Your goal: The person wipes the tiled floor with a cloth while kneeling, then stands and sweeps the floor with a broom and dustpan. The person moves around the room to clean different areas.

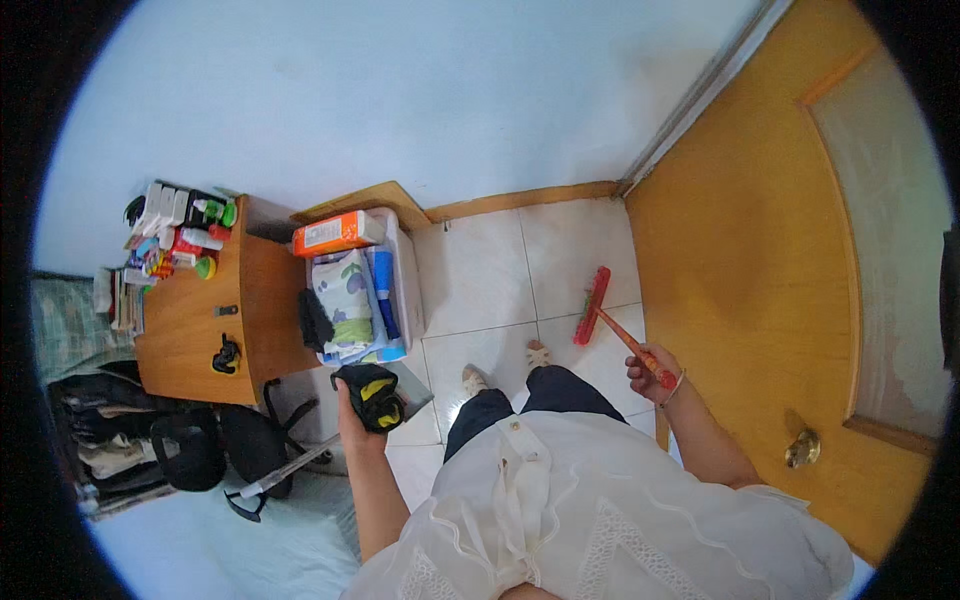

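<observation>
My right hand [654, 375] grips the upper end of the red handle of a broom [592, 306], whose bristled head is over the floor tiles near the door. In my left hand [360, 420] is a bundled black and yellow cloth item [379, 397]; what it is exactly cannot be told. Just behind that bundle, a flat grey panel [416, 390] shows, perhaps a dustpan, with a pale rod [289, 471] slanting down to the left near my wrist. Whether my left hand also touches the rod cannot be told.
A white plastic bin [411, 292] holds folded cloths and an orange box [337, 234]. Left of it stands a wooden desk [187, 315] crowded with bottles and boxes. A black chair [255, 450] and a bed [300, 532] are at lower left. A wooden door [735, 262] stands right.
</observation>
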`<state>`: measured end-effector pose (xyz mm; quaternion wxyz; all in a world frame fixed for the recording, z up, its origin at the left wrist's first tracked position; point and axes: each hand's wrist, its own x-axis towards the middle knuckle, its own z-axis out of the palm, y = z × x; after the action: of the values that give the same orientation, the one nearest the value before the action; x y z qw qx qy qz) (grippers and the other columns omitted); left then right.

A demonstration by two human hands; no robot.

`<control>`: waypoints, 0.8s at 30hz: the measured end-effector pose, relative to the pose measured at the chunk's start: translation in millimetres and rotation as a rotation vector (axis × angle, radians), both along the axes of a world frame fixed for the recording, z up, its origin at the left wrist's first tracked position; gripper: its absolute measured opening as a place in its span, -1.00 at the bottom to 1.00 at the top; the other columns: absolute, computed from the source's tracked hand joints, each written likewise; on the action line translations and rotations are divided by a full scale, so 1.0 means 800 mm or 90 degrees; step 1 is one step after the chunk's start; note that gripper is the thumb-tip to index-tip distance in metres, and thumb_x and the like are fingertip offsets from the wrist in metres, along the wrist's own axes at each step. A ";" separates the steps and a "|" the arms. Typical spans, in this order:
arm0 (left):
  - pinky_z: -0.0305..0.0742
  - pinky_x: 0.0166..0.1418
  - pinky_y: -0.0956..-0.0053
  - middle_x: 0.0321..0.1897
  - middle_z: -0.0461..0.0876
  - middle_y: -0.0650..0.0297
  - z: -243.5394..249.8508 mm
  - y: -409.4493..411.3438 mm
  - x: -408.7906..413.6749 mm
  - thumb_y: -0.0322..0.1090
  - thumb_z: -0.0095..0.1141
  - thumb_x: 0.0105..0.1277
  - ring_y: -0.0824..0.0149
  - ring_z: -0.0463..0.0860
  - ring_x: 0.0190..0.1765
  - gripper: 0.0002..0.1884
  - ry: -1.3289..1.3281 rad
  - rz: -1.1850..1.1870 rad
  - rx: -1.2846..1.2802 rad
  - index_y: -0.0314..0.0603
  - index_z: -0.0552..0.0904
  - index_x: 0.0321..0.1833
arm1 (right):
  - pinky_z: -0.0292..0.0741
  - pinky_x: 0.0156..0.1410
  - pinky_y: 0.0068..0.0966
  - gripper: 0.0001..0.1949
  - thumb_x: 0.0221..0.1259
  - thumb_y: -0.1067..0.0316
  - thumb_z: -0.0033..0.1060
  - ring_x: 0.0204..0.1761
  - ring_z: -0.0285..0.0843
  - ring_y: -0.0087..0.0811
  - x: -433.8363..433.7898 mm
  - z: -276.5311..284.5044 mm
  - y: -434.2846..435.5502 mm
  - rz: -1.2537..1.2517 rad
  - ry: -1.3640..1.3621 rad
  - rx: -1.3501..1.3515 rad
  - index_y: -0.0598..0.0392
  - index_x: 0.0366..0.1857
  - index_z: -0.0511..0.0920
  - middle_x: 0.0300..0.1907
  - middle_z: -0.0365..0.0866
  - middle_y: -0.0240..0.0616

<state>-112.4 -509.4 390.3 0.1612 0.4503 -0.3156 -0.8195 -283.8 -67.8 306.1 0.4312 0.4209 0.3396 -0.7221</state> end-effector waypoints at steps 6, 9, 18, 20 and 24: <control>0.53 -0.26 0.35 -0.16 0.62 0.22 0.008 -0.005 -0.036 0.18 -0.05 0.29 0.25 0.61 -0.14 -0.48 -0.040 -0.107 0.005 -0.12 0.51 0.04 | 0.21 -0.69 -0.66 -0.83 0.13 0.14 0.07 -0.68 0.33 -0.57 0.033 0.004 0.052 -0.028 0.024 0.014 -0.05 -0.42 0.40 -0.55 0.45 -0.36; 0.53 -0.30 0.38 -0.20 0.63 0.23 0.016 -0.004 -0.069 0.16 -0.05 0.30 0.25 0.62 -0.18 -0.50 -0.057 -0.202 -0.020 -0.13 0.53 0.01 | 0.17 -0.72 -0.73 -0.85 0.10 0.19 0.14 -0.72 0.26 -0.66 0.081 0.036 0.091 -0.003 0.044 0.057 -0.10 -0.34 0.42 -0.56 0.45 -0.38; 0.53 -0.09 0.35 -0.16 0.64 0.23 0.021 -0.006 -0.122 0.08 -0.03 0.32 0.22 0.63 -0.12 -0.56 0.001 -0.438 0.024 -0.15 0.53 -0.01 | 0.15 -0.69 -0.79 -0.77 0.15 0.12 0.14 -0.73 0.17 -0.65 0.292 0.075 0.134 -0.409 0.075 0.116 -0.09 -0.16 0.54 -0.50 0.52 -0.31; 0.54 -0.09 0.33 -0.17 0.64 0.23 0.030 0.008 -0.131 0.02 0.00 0.32 0.22 0.63 -0.13 -0.61 0.008 -0.491 0.024 -0.14 0.53 -0.02 | 0.13 -0.69 -0.74 -0.72 0.19 0.01 0.06 -0.73 0.17 -0.63 0.343 0.039 0.146 -0.591 0.108 0.112 -0.11 -0.14 0.55 -0.55 0.49 -0.36; 0.56 -0.08 0.33 -0.15 0.61 0.23 0.053 0.024 -0.151 -0.06 0.05 0.32 0.23 0.62 -0.13 -0.63 -0.018 -0.492 -0.023 -0.17 0.48 0.03 | 0.15 -0.69 -0.69 -0.67 0.22 -0.08 0.00 -0.74 0.17 -0.60 0.400 0.025 0.179 -0.715 0.086 0.169 -0.12 -0.16 0.58 -0.64 0.42 -0.44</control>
<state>-233.5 -489.9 432.4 -0.1564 0.3068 -0.4784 -0.8078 36.0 75.6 325.7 -0.0965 0.5401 0.1786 -0.8168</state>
